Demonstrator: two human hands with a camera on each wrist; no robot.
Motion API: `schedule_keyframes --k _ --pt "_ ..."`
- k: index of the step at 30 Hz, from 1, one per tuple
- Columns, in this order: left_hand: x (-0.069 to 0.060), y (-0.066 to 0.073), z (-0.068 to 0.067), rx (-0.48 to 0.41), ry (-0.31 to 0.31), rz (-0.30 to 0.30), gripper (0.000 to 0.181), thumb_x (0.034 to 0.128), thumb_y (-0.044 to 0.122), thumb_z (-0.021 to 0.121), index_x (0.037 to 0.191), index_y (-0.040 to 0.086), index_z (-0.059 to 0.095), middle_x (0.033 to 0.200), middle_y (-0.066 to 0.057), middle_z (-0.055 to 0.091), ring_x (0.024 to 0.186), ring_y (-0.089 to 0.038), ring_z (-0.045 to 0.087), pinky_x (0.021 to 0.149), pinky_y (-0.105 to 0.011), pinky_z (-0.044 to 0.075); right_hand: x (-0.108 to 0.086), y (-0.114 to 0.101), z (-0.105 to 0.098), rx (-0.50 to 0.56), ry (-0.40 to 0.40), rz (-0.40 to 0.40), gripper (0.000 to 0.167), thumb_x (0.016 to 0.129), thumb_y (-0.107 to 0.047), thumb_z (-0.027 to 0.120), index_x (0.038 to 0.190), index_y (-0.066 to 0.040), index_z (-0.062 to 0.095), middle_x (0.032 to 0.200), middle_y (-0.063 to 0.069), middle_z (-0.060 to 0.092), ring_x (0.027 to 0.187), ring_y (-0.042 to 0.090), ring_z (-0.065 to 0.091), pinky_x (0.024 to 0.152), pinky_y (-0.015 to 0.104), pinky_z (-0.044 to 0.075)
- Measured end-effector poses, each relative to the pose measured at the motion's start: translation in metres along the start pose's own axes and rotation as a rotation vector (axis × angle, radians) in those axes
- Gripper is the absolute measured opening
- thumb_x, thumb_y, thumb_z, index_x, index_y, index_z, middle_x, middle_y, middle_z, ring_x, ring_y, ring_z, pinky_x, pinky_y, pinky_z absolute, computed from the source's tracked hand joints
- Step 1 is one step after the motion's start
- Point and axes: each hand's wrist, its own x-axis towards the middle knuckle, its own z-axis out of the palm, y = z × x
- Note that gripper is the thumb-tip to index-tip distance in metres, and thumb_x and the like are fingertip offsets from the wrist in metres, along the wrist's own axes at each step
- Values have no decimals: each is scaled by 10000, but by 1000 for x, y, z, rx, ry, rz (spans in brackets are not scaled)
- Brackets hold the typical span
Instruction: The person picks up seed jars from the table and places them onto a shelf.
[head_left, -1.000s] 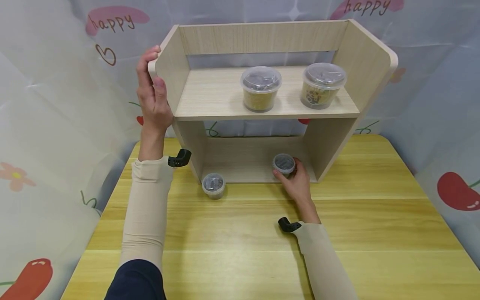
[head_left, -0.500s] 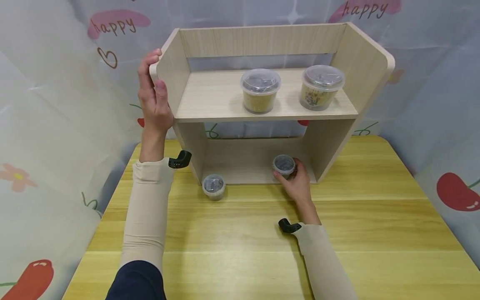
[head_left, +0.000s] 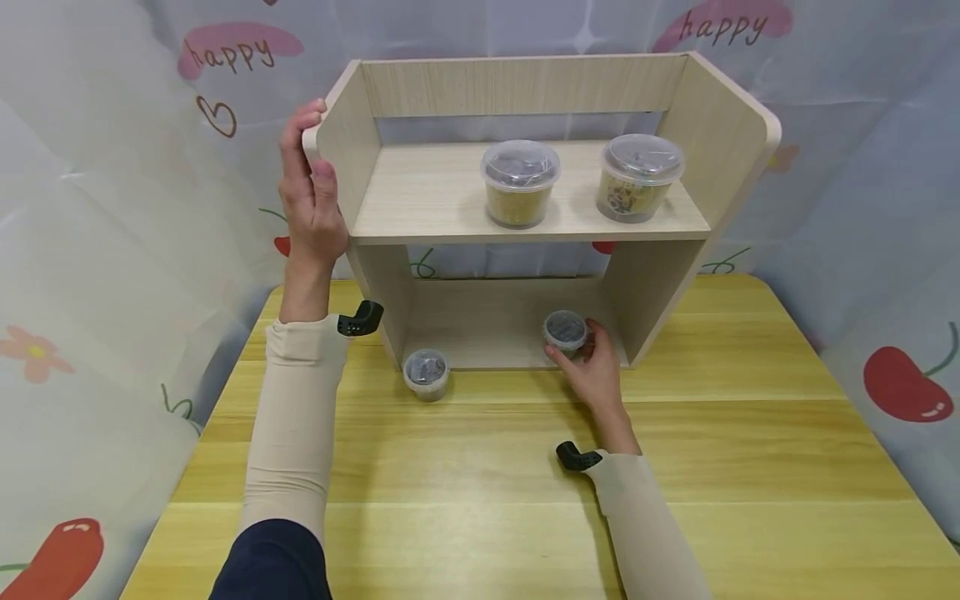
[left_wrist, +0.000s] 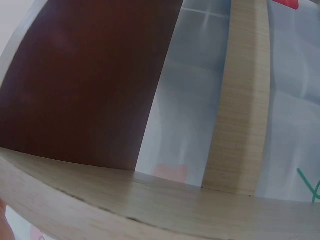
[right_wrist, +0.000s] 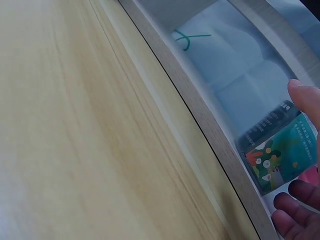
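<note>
My left hand (head_left: 313, 200) grips the front edge of the left side panel of a pale wooden two-tier shelf (head_left: 525, 236), thumb in front and fingers round the outside. On the lower tier, near its front right, my right hand (head_left: 598, 377) holds a small round plastic tub (head_left: 566, 328) between thumb and fingers. The right wrist view shows this tub's green printed label (right_wrist: 282, 155), with fingertips close about it. A second small lidded tub (head_left: 427, 372) stands on the table at the shelf's front left corner. The left wrist view shows mostly shelf boards (left_wrist: 240, 100).
Two larger lidded tubs stand on the upper tier, one near the middle (head_left: 520, 185) and one at the right (head_left: 640, 178). The wooden table (head_left: 480, 492) spreads out in front of the shelf. A printed curtain (head_left: 112, 208) hangs behind and at both sides.
Both hands keep nearly the same places, the right one still at the small tub. The head view has shifted slightly, and the shelf's right side appears a little further left.
</note>
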Motion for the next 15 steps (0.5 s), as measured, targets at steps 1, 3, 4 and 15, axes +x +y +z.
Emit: schedule_keyframes --k 1,3,4,15 --pt "0 1 0 0 0 0 820 933 588 473 1247 -163 372 1365 -192 494 1227 -254 482 972 -354 429 -1 0 0 7 1 1 849 780 -300 834 1433 21 396 1158 231 559 963 356 561 826 448 461" --pt "0 3 1 -6 -1 -8 768 943 534 468 1247 -164 371 1368 -193 492 1237 -244 478 986 -355 422 -2 0 -1 23 5 3 840 786 -295 830 1432 18 396 1151 234 558 972 363 562 840 460 464" --pt "0 5 1 -4 -1 -10 759 947 524 465 1248 -166 370 1367 -201 491 1239 -244 477 987 -356 422 -3 0 -1 29 7 2 836 787 -291 830 1431 19 397 1148 235 559 977 365 562 846 465 465" --pt "-1 5 1 12 -13 -15 672 951 438 444 1259 -155 371 1384 -203 485 1249 -237 479 989 -352 433 -12 0 -1 91 26 30 814 794 -245 832 1440 -19 390 1164 230 551 1025 373 598 844 472 524"
